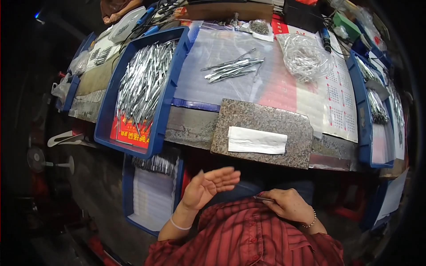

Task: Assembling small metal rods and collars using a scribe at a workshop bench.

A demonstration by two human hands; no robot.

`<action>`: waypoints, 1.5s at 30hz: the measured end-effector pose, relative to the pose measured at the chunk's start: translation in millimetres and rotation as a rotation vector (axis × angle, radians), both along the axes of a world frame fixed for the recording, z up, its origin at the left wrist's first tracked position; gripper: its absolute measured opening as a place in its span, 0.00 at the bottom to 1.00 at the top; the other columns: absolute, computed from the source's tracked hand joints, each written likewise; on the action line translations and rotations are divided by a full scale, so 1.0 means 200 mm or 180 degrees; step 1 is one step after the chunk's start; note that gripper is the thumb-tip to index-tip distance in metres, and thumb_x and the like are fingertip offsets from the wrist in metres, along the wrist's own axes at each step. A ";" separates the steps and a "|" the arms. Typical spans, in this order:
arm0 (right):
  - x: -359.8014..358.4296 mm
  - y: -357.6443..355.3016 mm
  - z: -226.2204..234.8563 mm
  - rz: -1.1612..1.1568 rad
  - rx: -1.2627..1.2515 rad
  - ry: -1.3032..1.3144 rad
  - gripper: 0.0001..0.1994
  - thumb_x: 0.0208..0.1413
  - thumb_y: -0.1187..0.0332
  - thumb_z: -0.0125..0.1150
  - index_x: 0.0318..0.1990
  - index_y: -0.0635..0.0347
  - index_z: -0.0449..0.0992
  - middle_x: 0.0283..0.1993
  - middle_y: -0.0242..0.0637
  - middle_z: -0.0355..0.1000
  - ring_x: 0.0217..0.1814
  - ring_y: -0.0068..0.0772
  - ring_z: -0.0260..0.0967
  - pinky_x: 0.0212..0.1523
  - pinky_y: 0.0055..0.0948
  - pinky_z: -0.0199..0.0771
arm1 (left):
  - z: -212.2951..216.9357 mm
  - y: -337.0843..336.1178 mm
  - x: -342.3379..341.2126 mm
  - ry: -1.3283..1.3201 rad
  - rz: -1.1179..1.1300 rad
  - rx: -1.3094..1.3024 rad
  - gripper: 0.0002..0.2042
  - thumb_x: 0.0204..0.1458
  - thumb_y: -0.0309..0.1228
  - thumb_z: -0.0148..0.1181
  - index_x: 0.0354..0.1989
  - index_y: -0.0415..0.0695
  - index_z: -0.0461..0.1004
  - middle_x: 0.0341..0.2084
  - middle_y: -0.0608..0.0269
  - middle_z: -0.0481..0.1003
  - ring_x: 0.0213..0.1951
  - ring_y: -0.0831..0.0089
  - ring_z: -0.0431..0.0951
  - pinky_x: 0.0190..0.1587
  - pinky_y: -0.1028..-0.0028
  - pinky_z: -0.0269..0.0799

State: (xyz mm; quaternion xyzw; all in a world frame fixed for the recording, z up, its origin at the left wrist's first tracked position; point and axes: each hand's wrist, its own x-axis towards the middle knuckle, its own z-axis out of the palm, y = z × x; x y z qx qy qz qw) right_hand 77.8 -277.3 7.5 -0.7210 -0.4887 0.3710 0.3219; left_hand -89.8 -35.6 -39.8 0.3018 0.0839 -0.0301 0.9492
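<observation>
My left hand [212,186] is raised in front of my red striped shirt, palm turned up and fingers stretched, with nothing in it. Beside it, my right hand [288,205] rests near my lap, closed on a small thin metal piece [264,198]. Most of that piece is hidden by the fingers, so its exact kind does not show. Nearest on the table is a speckled stone slab [266,119] with a folded white paper [257,141] on it. Beyond the slab, a loose pile of slim silvery metal rods [235,68] lies on clear plastic sheeting [191,84].
A blue bin [101,111] full of similar rods stands at the table's left, with another blue bin [128,195] lower down. Further blue trays [364,133] are at the right. A coil of clear plastic [306,57] lies toward the back. Another person's hand [113,17] shows far left.
</observation>
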 end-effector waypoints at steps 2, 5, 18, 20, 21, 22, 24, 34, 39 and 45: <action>0.01 0.00 0.00 -0.0014 0.0007 0.0004 0.10 0.55 0.69 0.58 0.42 0.62 0.75 0.35 0.43 0.76 0.35 0.46 0.75 0.34 0.38 0.74 | -0.04 -0.03 -0.01 0.0898 -0.0069 0.1589 0.32 0.65 0.50 0.31 0.61 0.32 0.64 0.55 0.43 0.70 0.58 0.55 0.71 0.59 0.63 0.65; 0.01 0.03 -0.02 0.0215 0.0175 0.0103 0.10 0.56 0.68 0.58 0.43 0.61 0.73 0.35 0.43 0.75 0.35 0.47 0.75 0.34 0.39 0.74 | -0.33 -0.02 0.06 0.1943 -0.0936 0.4794 0.31 0.62 0.52 0.38 0.55 0.35 0.71 0.48 0.36 0.73 0.53 0.52 0.74 0.56 0.64 0.68; 0.08 0.09 0.06 0.0241 0.0469 0.0093 0.10 0.59 0.63 0.56 0.43 0.60 0.75 0.34 0.44 0.76 0.33 0.50 0.75 0.31 0.40 0.75 | -0.22 -0.02 -0.15 -0.0413 -0.1435 0.4671 0.28 0.53 0.46 0.61 0.56 0.39 0.69 0.57 0.36 0.65 0.60 0.46 0.66 0.60 0.59 0.64; 0.10 0.09 0.09 0.0227 0.0530 0.0149 0.10 0.59 0.64 0.57 0.43 0.60 0.75 0.34 0.43 0.76 0.32 0.49 0.75 0.31 0.39 0.76 | 0.18 0.03 -0.02 0.0309 -0.1442 0.3224 0.14 0.54 0.31 0.62 0.48 0.38 0.76 0.43 0.50 0.77 0.48 0.63 0.78 0.51 0.69 0.72; 0.10 0.09 0.09 0.0216 0.0531 0.0124 0.10 0.59 0.64 0.57 0.43 0.60 0.75 0.34 0.43 0.76 0.32 0.49 0.75 0.31 0.39 0.76 | 0.38 0.02 0.03 0.0753 -0.1049 0.3171 0.13 0.54 0.27 0.61 0.47 0.38 0.76 0.39 0.53 0.79 0.43 0.66 0.80 0.48 0.71 0.74; 0.11 0.08 0.10 0.0232 0.0597 0.0205 0.10 0.59 0.64 0.57 0.43 0.60 0.75 0.34 0.43 0.76 0.32 0.48 0.75 0.31 0.39 0.76 | 0.49 0.03 0.11 0.0166 -0.0376 0.4109 0.13 0.53 0.25 0.61 0.47 0.38 0.76 0.40 0.52 0.79 0.42 0.63 0.80 0.46 0.71 0.74; 0.12 0.07 0.10 0.0231 0.0662 0.0250 0.10 0.59 0.64 0.58 0.43 0.60 0.75 0.34 0.43 0.75 0.32 0.48 0.75 0.31 0.38 0.76 | 0.61 0.09 0.34 -0.0471 0.0320 0.5073 0.11 0.50 0.22 0.61 0.43 0.37 0.76 0.36 0.50 0.78 0.37 0.60 0.80 0.41 0.70 0.75; 0.02 -0.06 0.08 -0.0146 0.0732 0.0266 0.11 0.58 0.65 0.60 0.45 0.58 0.78 0.36 0.41 0.77 0.33 0.42 0.77 0.34 0.31 0.78 | 0.13 0.39 1.44 0.0906 0.0154 0.6895 0.15 0.44 0.40 0.67 0.31 0.40 0.78 0.30 0.46 0.78 0.35 0.48 0.79 0.38 0.57 0.73; 0.05 -0.11 0.11 -0.0366 0.0637 0.0197 0.10 0.58 0.65 0.61 0.44 0.58 0.78 0.36 0.41 0.77 0.32 0.42 0.77 0.33 0.31 0.78 | 0.07 0.43 1.48 0.0881 0.0236 0.6842 0.11 0.46 0.36 0.63 0.28 0.40 0.77 0.27 0.45 0.78 0.34 0.48 0.79 0.38 0.55 0.73; 0.15 -0.12 0.11 -0.0462 0.0934 0.0222 0.10 0.58 0.68 0.59 0.45 0.60 0.76 0.37 0.43 0.77 0.33 0.40 0.77 0.34 0.29 0.77 | 0.39 0.32 1.17 0.0203 0.1029 0.6295 0.06 0.49 0.29 0.60 0.28 0.37 0.74 0.20 0.51 0.77 0.25 0.62 0.79 0.29 0.65 0.73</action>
